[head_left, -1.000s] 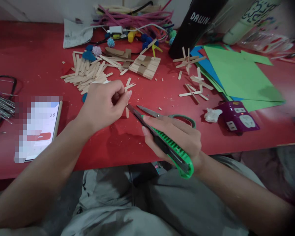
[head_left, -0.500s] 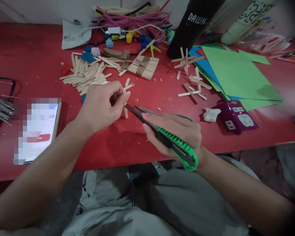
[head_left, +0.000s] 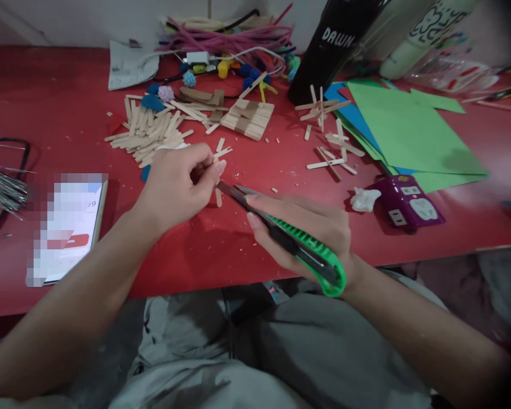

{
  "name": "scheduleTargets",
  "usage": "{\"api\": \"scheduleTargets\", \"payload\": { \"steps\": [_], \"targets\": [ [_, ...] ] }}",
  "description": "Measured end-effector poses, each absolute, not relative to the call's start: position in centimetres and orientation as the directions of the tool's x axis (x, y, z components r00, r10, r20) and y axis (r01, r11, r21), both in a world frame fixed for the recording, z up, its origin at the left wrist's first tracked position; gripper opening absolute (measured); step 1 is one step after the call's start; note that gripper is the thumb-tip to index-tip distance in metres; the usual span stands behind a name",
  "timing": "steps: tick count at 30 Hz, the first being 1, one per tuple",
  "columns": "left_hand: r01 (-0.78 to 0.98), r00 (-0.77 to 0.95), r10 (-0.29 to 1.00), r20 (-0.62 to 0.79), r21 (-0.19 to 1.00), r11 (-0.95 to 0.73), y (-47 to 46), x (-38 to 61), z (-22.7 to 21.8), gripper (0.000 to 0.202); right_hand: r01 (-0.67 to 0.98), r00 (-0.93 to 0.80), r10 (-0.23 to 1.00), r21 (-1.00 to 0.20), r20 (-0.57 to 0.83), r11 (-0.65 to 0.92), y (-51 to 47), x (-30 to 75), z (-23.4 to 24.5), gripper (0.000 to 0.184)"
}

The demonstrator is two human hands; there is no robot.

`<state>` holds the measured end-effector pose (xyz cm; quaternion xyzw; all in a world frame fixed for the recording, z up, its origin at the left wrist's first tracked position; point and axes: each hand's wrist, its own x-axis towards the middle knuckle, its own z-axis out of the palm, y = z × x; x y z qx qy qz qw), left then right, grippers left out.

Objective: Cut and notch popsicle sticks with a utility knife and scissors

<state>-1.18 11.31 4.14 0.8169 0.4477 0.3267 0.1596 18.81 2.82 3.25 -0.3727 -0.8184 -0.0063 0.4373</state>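
Observation:
My left hand (head_left: 176, 184) is closed in a pinch on a short wooden craft stick (head_left: 218, 195) that stands on the red table (head_left: 59, 108). My right hand (head_left: 306, 227) grips a green and black utility knife (head_left: 300, 250). Its blade (head_left: 232, 194) points up and left and touches the stick just below my left fingertips. A pair of scissors (head_left: 249, 190) lies on the table behind my right hand, mostly hidden by it.
A pile of craft sticks (head_left: 149, 130), a glued stick panel (head_left: 249, 116) and small stick crosses (head_left: 332, 147) lie further back. Green and blue paper sheets (head_left: 409, 130), a purple power adapter (head_left: 409, 207), a phone (head_left: 68, 227), cables (head_left: 238, 40) and a black bottle (head_left: 332, 45) surround them.
My right hand and the knife have moved slightly up and left, covering the scissors and bringing the blade to the stick. The left hand has kept its pinch.

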Motion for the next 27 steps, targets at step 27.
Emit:
{"api": "scheduleTargets", "payload": {
  "steps": [27],
  "targets": [
    [0.628,0.602,0.731,0.320,0.375,-0.682,10.0,-1.2,2.1,0.023,0.663,-0.029,0.659,-0.479,0.751,0.575,1.0,20.0,2.5,0.032]
  ]
}}
